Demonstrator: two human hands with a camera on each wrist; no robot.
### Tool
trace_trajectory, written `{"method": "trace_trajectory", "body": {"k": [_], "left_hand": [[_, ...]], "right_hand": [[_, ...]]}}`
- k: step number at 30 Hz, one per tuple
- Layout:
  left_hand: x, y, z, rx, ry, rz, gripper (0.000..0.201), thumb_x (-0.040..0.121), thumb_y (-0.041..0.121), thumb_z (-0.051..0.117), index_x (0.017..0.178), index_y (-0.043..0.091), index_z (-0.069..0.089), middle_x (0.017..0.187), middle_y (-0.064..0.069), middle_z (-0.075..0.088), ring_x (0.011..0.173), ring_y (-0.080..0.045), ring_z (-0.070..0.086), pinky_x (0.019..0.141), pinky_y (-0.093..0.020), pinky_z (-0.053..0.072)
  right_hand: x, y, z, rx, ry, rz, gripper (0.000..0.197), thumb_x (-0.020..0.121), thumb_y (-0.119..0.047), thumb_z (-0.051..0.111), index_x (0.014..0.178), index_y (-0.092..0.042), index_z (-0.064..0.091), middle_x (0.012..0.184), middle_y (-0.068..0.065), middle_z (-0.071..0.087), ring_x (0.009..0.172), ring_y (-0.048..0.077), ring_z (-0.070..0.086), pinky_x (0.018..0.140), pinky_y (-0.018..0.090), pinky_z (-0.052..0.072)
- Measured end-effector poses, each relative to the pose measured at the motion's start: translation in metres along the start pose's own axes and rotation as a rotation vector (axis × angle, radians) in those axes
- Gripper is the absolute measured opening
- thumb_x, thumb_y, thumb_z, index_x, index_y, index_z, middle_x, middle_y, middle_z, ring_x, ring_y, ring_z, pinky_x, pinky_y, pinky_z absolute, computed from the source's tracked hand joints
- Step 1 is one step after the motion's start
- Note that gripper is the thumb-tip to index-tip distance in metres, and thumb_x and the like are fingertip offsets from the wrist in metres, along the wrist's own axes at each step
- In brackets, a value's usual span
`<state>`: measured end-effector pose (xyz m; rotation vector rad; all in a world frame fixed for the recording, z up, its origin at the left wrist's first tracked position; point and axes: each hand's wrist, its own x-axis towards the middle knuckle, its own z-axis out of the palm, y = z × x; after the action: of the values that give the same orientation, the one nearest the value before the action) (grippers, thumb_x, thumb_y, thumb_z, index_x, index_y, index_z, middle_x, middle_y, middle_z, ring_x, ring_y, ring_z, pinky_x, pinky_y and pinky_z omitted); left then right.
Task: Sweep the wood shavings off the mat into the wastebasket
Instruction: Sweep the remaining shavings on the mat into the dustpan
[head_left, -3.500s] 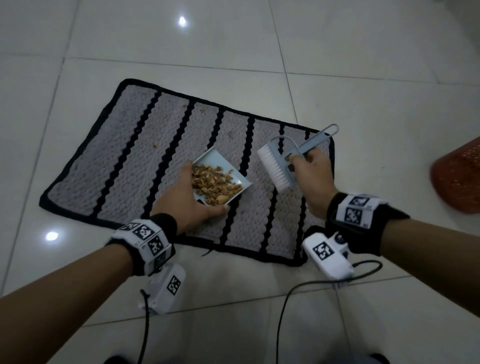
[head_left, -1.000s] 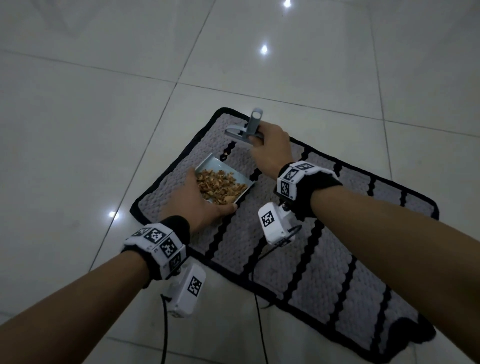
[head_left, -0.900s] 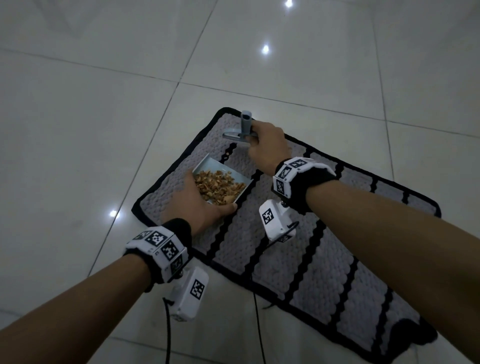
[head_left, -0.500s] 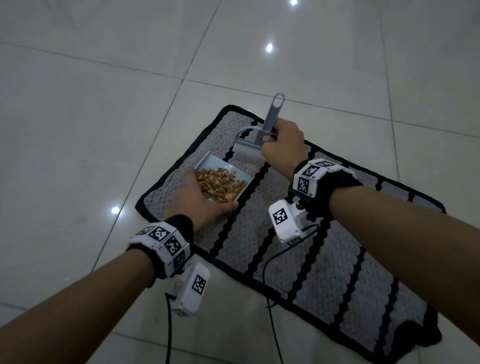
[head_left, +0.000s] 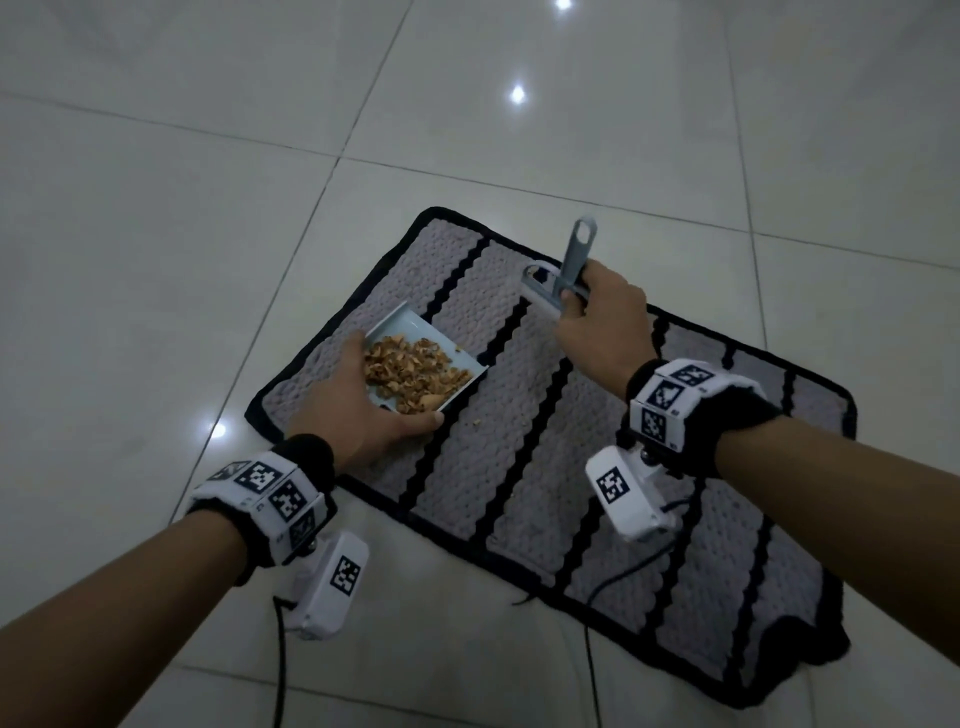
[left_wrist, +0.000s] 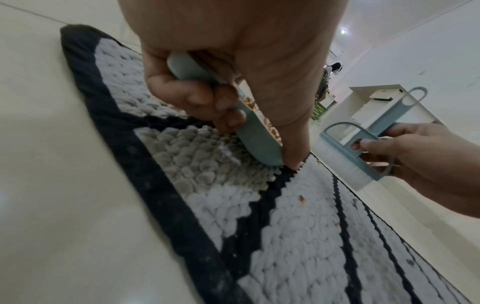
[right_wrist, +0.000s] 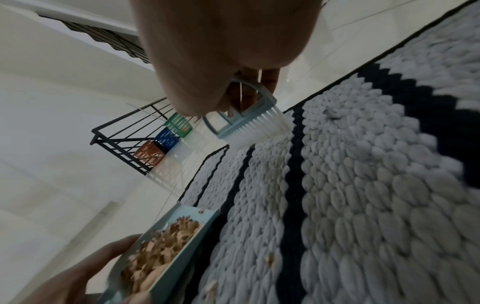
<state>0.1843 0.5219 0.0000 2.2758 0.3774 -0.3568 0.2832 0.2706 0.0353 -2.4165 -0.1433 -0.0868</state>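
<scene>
Item: dustpan (head_left: 415, 332), holding wood shavings (head_left: 410, 371), on the mat's (head_left: 545, 467) left end; our left hand (head_left: 358, 410) grips its handle. Item: brush (head_left: 563, 273), our right hand (head_left: 605, 325) clamped round it, bristles down, handle pointing up and away. Stray shavings beside the pan.

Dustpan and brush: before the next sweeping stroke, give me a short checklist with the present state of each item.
1. Left hand grips the dustpan: ok.
2. Dustpan lip rests on the mat: ok, its edge meets the pile in the left wrist view.
3. Right hand grips the brush: ok.
4. Collected wood shavings sit inside the pan: ok.
5. Mat free of shavings: not ok, loose bits lie beside the pan.
6. Wastebasket within reach: cannot tell; it is not in the head view.
</scene>
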Motion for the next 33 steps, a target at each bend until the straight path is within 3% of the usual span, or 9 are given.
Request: {"method": "trace_trajectory", "body": {"k": [2,5,8,14,20,24,28,33], "left_hand": [[0.001,0.0,-0.002,0.008,-0.014,0.026,0.127,0.039,0.079,0.08,0.145,0.035,0.024,0.129,0.009,0.059,0.109,-0.017,0.063,0.096,-0.041,0.053],[0.005,0.013,-0.001,0.001,-0.055,0.074,0.113,0.047,0.065,0.088,0.14,0.032,0.031,0.123,0.01,0.06,0.105,-0.014,0.063,0.096,-0.04,0.052],[0.017,0.03,0.004,0.041,-0.085,0.099,0.123,0.045,0.072,0.083,0.145,0.032,0.024,0.128,0.008,0.058,0.108,-0.017,0.062,0.096,-0.042,0.052],[0.051,0.066,0.015,0.1,-0.141,0.151,0.125,0.047,0.068,0.085,0.148,0.035,0.018,0.132,0.007,0.055,0.113,-0.018,0.06,0.099,-0.042,0.05],[0.069,0.084,0.038,0.245,-0.182,0.121,0.132,0.052,0.071,0.081,0.153,0.034,0.004,0.142,-0.001,0.049,0.119,-0.025,0.056,0.099,-0.041,0.049],[0.068,0.086,0.048,0.216,-0.161,0.087,0.124,0.056,0.064,0.084,0.151,0.026,0.013,0.135,0.0,0.052,0.115,-0.024,0.056,0.095,-0.035,0.048],[0.068,0.085,0.052,0.174,-0.142,0.084,0.121,0.052,0.065,0.085,0.147,0.025,0.022,0.13,0.001,0.056,0.112,-0.023,0.058,0.097,-0.039,0.049],[0.065,0.084,0.055,0.172,-0.118,0.082,0.126,0.041,0.075,0.079,0.144,0.028,0.024,0.13,0.001,0.057,0.11,-0.023,0.06,0.094,-0.042,0.052]], "right_hand": [[0.002,0.004,-0.005,0.003,0.089,0.062,0.02,0.095,-0.007,0.046,0.109,-0.005,0.06,0.085,0.007,0.059,0.06,0.013,0.046,0.055,0.022,0.034],[0.01,0.014,-0.017,0.043,0.209,0.209,0.025,0.096,-0.01,0.047,0.117,-0.006,0.06,0.101,0.01,0.066,0.082,0.022,0.057,0.069,0.023,0.039],[0.014,0.03,-0.022,0.043,0.243,0.283,0.024,0.096,-0.009,0.046,0.114,-0.005,0.061,0.108,0.015,0.067,0.095,0.029,0.062,0.07,0.023,0.037],[0.016,0.047,-0.015,0.025,0.203,0.205,0.02,0.094,-0.007,0.046,0.108,-0.003,0.061,0.096,0.017,0.066,0.075,0.025,0.054,0.065,0.026,0.036],[0.021,0.052,-0.007,0.0,0.134,0.062,0.019,0.095,-0.008,0.048,0.109,-0.004,0.06,0.09,0.016,0.065,0.067,0.024,0.05,0.061,0.028,0.037],[0.022,0.051,-0.003,-0.024,0.073,-0.015,0.019,0.093,-0.004,0.048,0.106,-0.005,0.061,0.085,0.012,0.062,0.066,0.021,0.045,0.061,0.025,0.031],[0.021,0.047,-0.007,0.088,0.046,0.073,0.016,0.085,-0.001,0.05,0.095,-0.01,0.059,0.081,0.006,0.058,0.068,0.025,0.048,0.051,0.026,0.029],[0.02,0.044,-0.015,0.212,0.172,0.188,0.013,0.086,-0.008,0.053,0.094,-0.014,0.061,0.081,0.004,0.061,0.069,0.018,0.053,0.06,0.025,0.039]]}}
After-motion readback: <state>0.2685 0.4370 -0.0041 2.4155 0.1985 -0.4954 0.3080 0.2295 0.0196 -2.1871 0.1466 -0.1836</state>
